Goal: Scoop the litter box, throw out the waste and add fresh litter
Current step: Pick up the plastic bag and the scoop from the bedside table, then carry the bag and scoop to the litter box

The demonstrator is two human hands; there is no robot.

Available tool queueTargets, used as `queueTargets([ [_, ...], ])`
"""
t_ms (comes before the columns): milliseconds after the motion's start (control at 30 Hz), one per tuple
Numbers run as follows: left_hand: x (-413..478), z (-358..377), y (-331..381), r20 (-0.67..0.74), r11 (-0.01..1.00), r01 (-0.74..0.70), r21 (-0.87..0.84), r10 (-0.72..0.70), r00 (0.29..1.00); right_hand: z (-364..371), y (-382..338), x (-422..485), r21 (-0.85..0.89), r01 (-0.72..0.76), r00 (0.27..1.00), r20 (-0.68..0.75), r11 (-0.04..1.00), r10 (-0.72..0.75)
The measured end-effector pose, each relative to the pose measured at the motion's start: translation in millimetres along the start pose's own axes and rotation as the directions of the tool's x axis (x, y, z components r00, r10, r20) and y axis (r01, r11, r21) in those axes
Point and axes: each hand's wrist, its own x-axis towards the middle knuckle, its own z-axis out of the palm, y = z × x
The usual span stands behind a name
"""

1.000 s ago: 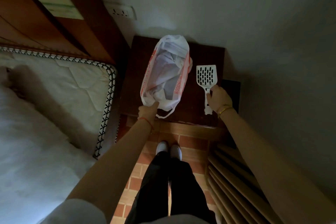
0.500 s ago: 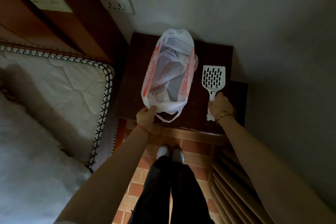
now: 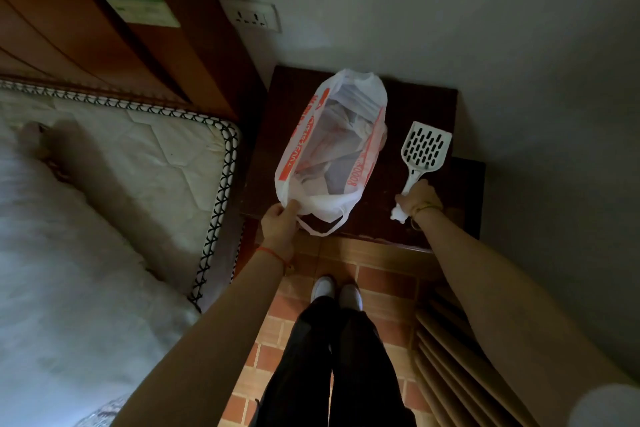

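A white plastic bag point(image 3: 332, 149) with red print stands open on a dark wooden bedside table point(image 3: 391, 184), with crumpled white stuff inside. My left hand point(image 3: 280, 225) pinches the bag's near rim at the table's front edge. To the right of the bag lies a white slotted litter scoop point(image 3: 424, 149), its head pointing towards the wall. My right hand point(image 3: 417, 199) grips the scoop's handle, the end of which sticks out below my fist. No litter box is in view.
A bed with a white mattress point(image 3: 138, 156) and a wooden headboard fills the left. A wall socket point(image 3: 254, 15) sits above the table. Slatted wooden boards point(image 3: 457, 357) lean at the lower right. I stand on a brick-pattern floor point(image 3: 377, 284).
The scoop has tilted, its handle end swinging left, and my right hand has closed more firmly round the handle. My left hand keeps its hold on the bag's rim.
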Motion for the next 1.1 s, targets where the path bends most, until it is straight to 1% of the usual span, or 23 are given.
queueTargets([
  [133,-8.2,-7.0,-0.4,0.003,0.999,0.016,-0.041,-0.016,1.000,-0.2,0.0,-8.2,0.065,0.008,1.000,0.012,0.998,-0.009],
  [233,-20.2,-14.2,5.6,-0.005,0.998,0.006,-0.058,-0.006,1.000,-5.2,-0.3,-23.9,0.113,0.041,0.998,0.039,0.993,-0.046],
  [300,-29.1,-21.2,11.7,-0.008,0.997,-0.010,-0.071,0.009,1.000,-9.8,-2.1,-38.8,0.167,0.073,0.996,0.030,0.983,-0.079],
  [433,-56.6,-40.3,26.0,-0.010,0.998,-0.036,-0.056,0.035,0.999,-20.1,-8.5,-85.9,0.227,0.180,0.983,-0.064,0.957,-0.170],
  [533,-81.5,-55.7,36.2,-0.027,0.997,-0.043,-0.059,0.041,0.999,-26.0,-13.1,-126.3,0.242,0.251,0.964,-0.146,0.937,-0.221],
  [600,-96.1,-67.1,41.3,-0.024,0.998,-0.050,-0.050,0.049,0.999,-27.4,-14.5,-149.5,0.272,0.285,0.954,-0.176,0.919,-0.244],
  [767,-134.0,-99.1,49.2,-0.035,0.997,-0.042,-0.064,0.040,0.999,-26.7,-19.0,-204.9,0.362,0.318,0.948,-0.147,0.876,-0.283],
  [967,-169.1,-135.9,44.5,-0.032,0.992,-0.062,-0.114,0.059,0.998,-20.0,-19.9,-250.7,0.401,0.359,0.932,-0.102,0.843,-0.348],
  [1100,-196.1,-160.1,35.4,-0.064,0.987,-0.063,-0.148,0.054,0.996,-18.7,-15.1,-270.8,0.447,0.364,0.923,-0.055,0.817,-0.381],
])
